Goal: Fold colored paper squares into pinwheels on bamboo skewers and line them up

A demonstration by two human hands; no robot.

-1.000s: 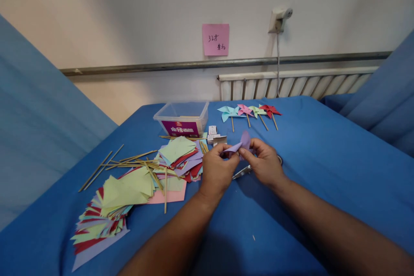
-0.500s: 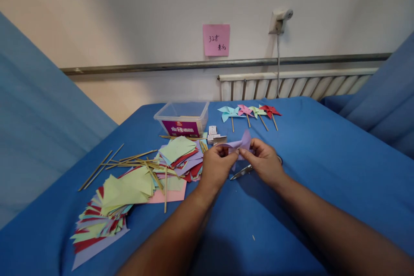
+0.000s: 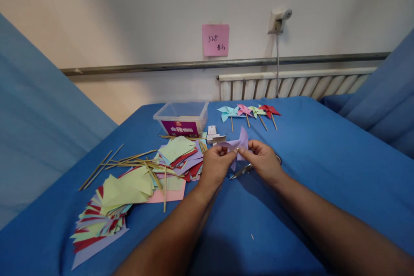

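A purple paper pinwheel (image 3: pixel 239 142) is held up over the table between both hands, its blades folded in toward the middle. My left hand (image 3: pixel 216 164) pinches it from the left, thumb near the centre. From the right, my right hand (image 3: pixel 262 160) grips it too, with its thumb at the centre by a small light spot, perhaps a pin head. No stick shows on this pinwheel. Scissors (image 3: pixel 242 171) lie on the blue cloth below the right hand, partly covered by it.
Finished pinwheels on sticks (image 3: pixel 247 112) lie at the back. A clear plastic box (image 3: pixel 181 118) stands left of them, small white boxes (image 3: pixel 212 131) beside it. Coloured paper sheets (image 3: pixel 129 189) and thin wooden sticks (image 3: pixel 129 161) spread over the left side. A radiator (image 3: pixel 297 84) runs along the wall.
The pinwheel has tipped slightly, so its upper blade stands more upright and a lower blade shows more. Both hands keep their hold and have barely shifted.
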